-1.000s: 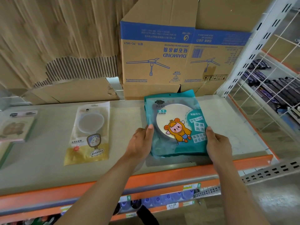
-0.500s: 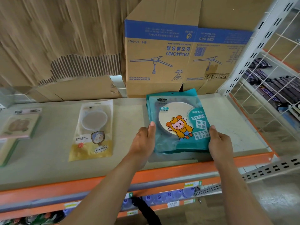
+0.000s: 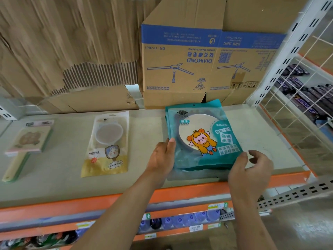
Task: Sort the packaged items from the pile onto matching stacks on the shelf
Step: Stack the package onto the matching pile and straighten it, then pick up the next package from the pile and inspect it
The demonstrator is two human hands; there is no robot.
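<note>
Shelf point(image 3: 63, 177): grey top, orange front edge. Cardboard box point(image 3: 180, 69) stands beyond the fingertips. Stack of teal mirror packets point(image 3: 203, 138) lies flat between both hands. Yellow packet point(image 3: 106, 145) lies well left of the left thumb. Left hand point(image 3: 161, 157): thumb flat on the stack's left edge, other fingers hidden, so I cannot tell the grip. Right hand point(image 3: 252, 172): fingers loose and spread, one fingertip at the stack's near right corner.

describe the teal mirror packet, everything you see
The teal mirror packet is a glossy plastic pouch with a round pale disc, a cartoon figure in a yellow ram hood, Chinese text, the word MIRROR and a hang hole at the top. It lies flat atop a stack of like teal packets on the shelf. The left hand rests its thumb on its left edge; the right hand, fingers loosely curled, is at its near right corner.
</note>
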